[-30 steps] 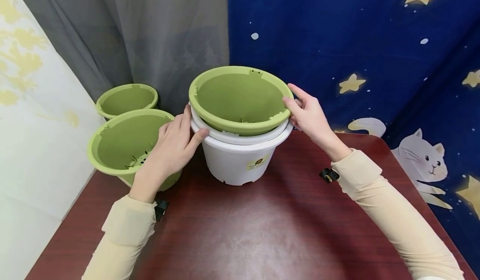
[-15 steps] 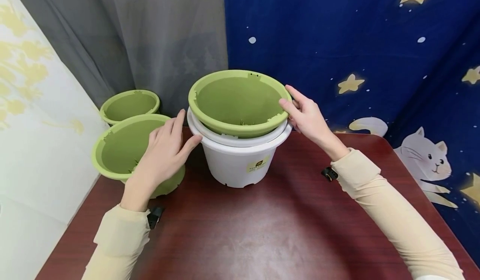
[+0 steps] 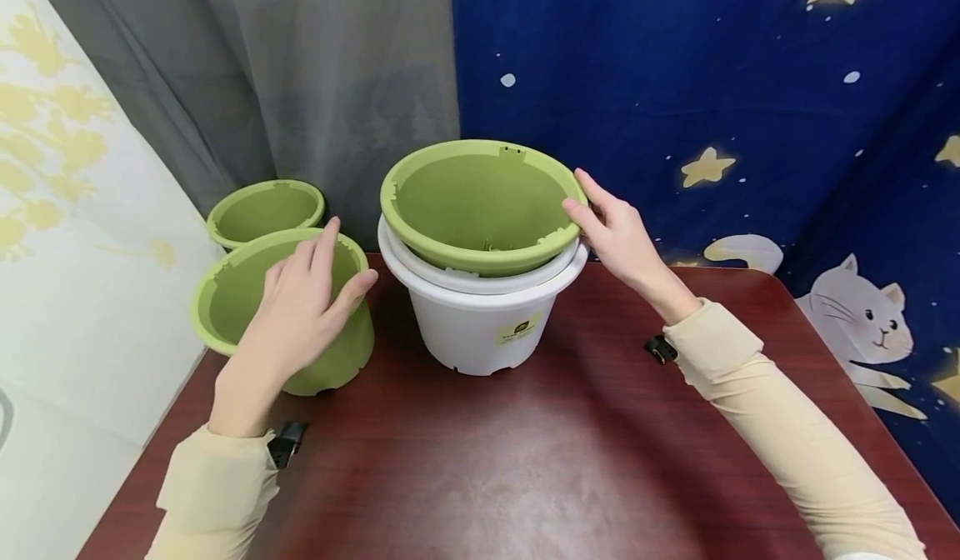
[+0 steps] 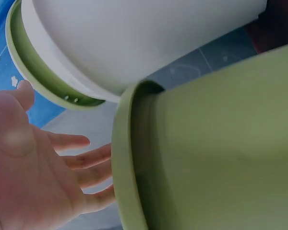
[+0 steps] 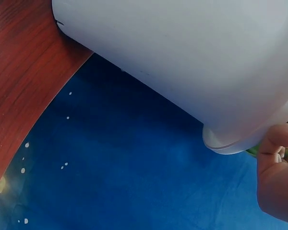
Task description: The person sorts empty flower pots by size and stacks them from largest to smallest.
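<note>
At back center of the table [image 3: 480,468], nested green pot [image 3: 480,197] sits upright in the white pot [image 3: 476,331], its mouth up and its rim standing above the white rim. Right hand [image 3: 618,239] is on it: thumb over the right edge, fingers outside, pinching the rim. So the pot lies directly left of that grip, held from one side only. Mouth looks roundish, so no clear long axis; upright axis lines up with the white pot's, near enough. Left hand [image 3: 288,318] is spread, fingers extended, holding nothing, over the front green pot [image 3: 341,352], left of the white pot; cannot tell if fingertips touch its rim. Right hand is clearly nearer the nested pot; left has the white pot off to its right, apart. Rear green pot [image 3: 266,214] stands behind the front one.
</note>
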Motion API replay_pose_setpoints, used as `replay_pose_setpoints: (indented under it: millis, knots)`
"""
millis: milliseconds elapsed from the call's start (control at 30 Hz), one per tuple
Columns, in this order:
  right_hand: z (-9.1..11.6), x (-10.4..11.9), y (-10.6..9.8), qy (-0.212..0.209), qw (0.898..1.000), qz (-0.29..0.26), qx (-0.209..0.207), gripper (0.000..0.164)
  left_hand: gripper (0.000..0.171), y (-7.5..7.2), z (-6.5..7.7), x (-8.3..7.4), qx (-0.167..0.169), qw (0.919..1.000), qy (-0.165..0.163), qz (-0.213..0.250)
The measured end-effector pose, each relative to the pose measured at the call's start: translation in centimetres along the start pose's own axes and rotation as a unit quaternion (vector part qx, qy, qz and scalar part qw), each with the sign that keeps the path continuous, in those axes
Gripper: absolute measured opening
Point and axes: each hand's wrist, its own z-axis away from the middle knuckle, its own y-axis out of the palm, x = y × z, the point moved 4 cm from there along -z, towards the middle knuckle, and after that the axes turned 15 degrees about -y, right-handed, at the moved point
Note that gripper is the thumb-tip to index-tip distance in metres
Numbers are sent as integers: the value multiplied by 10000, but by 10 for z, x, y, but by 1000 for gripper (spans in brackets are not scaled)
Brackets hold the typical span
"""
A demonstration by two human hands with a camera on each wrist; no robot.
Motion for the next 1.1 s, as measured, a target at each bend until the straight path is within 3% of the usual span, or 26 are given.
replay_pose_setpoints:
  millis: [300,667,900,1100]
  knots:
    - [-2,-1,0,-59,9999,-121,99,60,81,-15,6,21,-44,9996,-282,23]
    - [-7,-2,-4,21,9998,24,196,62,79,-33,16,49,-477,9972,-575,95]
    - [-3,-2,-8,159,9998,3,131,62,78,-34,17,59,-392,9964,-750,22]
    - [-5,0,-3,81,9998,-119,135,62,78,-39,21,71,-690,9933,-927,47]
